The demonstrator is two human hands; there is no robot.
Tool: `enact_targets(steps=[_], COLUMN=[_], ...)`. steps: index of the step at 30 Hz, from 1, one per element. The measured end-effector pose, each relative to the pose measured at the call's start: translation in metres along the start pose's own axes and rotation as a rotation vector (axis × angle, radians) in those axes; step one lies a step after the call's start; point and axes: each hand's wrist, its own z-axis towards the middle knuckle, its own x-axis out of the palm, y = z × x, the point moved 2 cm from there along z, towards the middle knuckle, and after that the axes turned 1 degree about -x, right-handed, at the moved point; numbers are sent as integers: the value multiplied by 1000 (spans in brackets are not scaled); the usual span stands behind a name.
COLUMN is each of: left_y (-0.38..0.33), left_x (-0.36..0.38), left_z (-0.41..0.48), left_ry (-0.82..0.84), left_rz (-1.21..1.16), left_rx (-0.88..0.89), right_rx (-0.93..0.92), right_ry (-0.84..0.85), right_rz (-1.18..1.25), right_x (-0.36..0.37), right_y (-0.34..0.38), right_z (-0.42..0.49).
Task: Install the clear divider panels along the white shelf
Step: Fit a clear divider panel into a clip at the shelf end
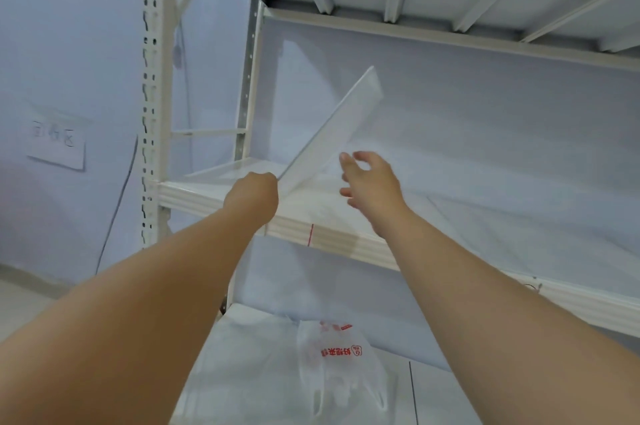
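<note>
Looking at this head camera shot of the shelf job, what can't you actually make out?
- Left hand grip on the clear divider panel: fingers hidden behind the fist.
- Whether the right hand touches the panel: transparent, edges unclear.
- Paper sign on the wall: writing too blurred to read.
- White shelf: right end cut off by the frame.

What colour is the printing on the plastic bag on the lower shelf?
Red, on the plastic bag, in the head view.

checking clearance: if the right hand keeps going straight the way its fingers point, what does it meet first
Most likely the clear panel held tilted by the left hand; the right hand is open just beside its lower edge, though depth is unclear.
</note>
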Motion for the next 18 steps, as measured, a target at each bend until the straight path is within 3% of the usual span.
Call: enact_targets(steps=[8,14,18], left_y=[4,16,30], left_x=[9,18,41], left_z=[8,19,23], left_ry=[-38,3,118], left_rz=[-44,-100,-190], left_rx=[-53,-32,-10], right_rx=[-108,-56,-12], right_ry=[260,235,208], right_rz=[-240,-275,-354], right_x=[68,87,95], right_y=[15,21,7], right_z=[-3,9,13])
